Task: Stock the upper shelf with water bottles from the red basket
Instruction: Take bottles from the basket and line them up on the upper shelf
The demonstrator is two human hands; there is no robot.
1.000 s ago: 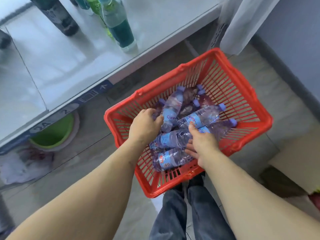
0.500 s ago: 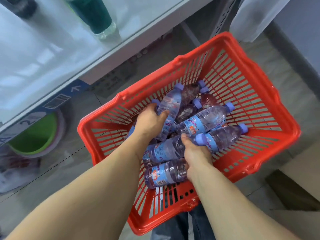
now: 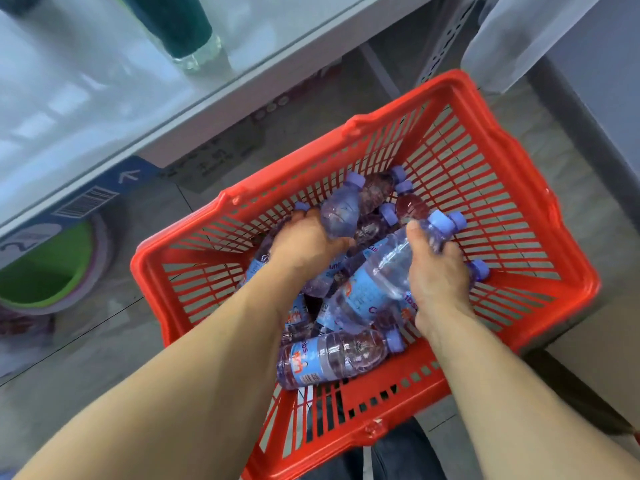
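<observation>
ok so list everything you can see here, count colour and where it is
red basket: one, red plastic lattice, on the floor in front of the person
water bottles: at least eight, exact count unclear in the pile, clear with purple caps and blue labels, lying in the red basket
shelf: one, white glossy surface, upper left, above the floor
dark green bottle: one, standing on the shelf, top cut off by the frame
green tub: one, bright green, on the floor under the shelf edge
left hand: grips one water bottle inside the basket
right hand: grips one water bottle near its neck, raised above the pile
</observation>
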